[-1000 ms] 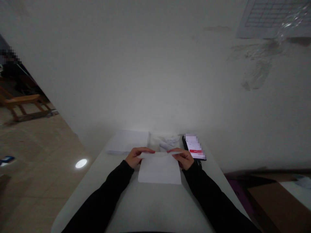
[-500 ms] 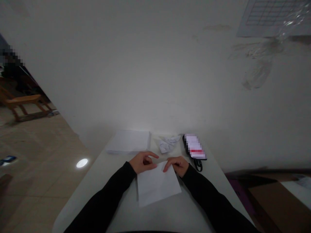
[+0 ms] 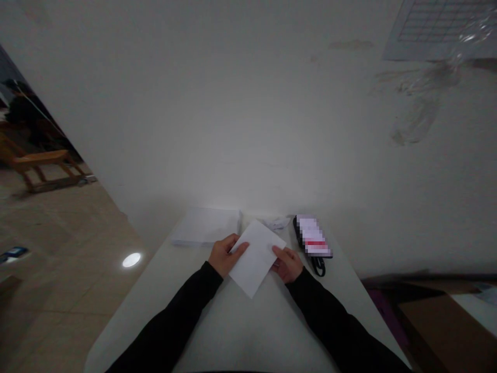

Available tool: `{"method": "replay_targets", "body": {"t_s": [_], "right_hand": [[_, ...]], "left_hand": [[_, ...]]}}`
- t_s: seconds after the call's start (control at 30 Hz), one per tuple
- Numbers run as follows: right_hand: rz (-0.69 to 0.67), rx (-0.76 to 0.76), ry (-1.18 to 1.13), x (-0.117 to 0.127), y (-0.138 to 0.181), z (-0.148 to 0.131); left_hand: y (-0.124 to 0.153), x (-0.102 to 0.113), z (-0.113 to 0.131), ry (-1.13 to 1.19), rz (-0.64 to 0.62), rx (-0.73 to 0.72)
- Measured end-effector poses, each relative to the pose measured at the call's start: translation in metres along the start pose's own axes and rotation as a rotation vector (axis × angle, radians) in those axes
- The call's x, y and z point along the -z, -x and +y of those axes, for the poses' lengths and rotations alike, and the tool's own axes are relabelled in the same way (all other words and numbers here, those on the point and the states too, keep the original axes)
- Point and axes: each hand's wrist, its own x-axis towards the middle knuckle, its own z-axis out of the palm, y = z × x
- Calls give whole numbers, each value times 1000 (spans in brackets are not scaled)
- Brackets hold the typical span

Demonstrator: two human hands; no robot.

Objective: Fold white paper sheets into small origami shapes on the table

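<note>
Between my hands is a white sheet of paper [image 3: 254,259], turned so that one corner points toward me. My left hand [image 3: 227,255] pinches its left side, thumb on top and fingers underneath. On the opposite side my right hand [image 3: 286,263] grips the edge the same way, thumb above. Behind the sheet, a crumpled piece of paper [image 3: 278,223] is partly covered by it. A stack of white paper [image 3: 207,225] lies at the back left of the white table [image 3: 233,336], just beyond my left hand.
A phone [image 3: 312,234] with a lit, blurred screen rests at the back right, a black strap [image 3: 319,266] beside its near end. The wall [image 3: 248,114] rises directly behind the table. Cardboard [image 3: 438,326] stands at the lower right; a wooden chair [image 3: 42,158] is far left, near a person.
The sheet has been lifted and rotated, its far corner now in front of the crumpled paper. Both hands have gone from its far edge to gripping its two sides.
</note>
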Motion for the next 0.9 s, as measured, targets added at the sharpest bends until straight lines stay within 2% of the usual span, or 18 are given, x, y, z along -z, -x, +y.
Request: {"method": "replay_targets", "body": {"t_s": [0.1,0.27,0.33,0.53,0.73,0.9], "right_hand": [[-27,59,63,-3,4,14],[33,173,231,4,3,9],[-3,175,307,8,2,2],[-137,220,478,9,3,-4],[-109,237,490,5,1,-1],[-98,246,533,6,4,-5]], "left_hand": [[5,-4,5,-33,36,-60],[7,-9,10,-15,-225,-108],[6,-8,10,27,-253,-95],[3,-8,6,116,-185,-40],[-1,-9,0,74,-97,-53],[0,-11,1,224,-99,24]]}}
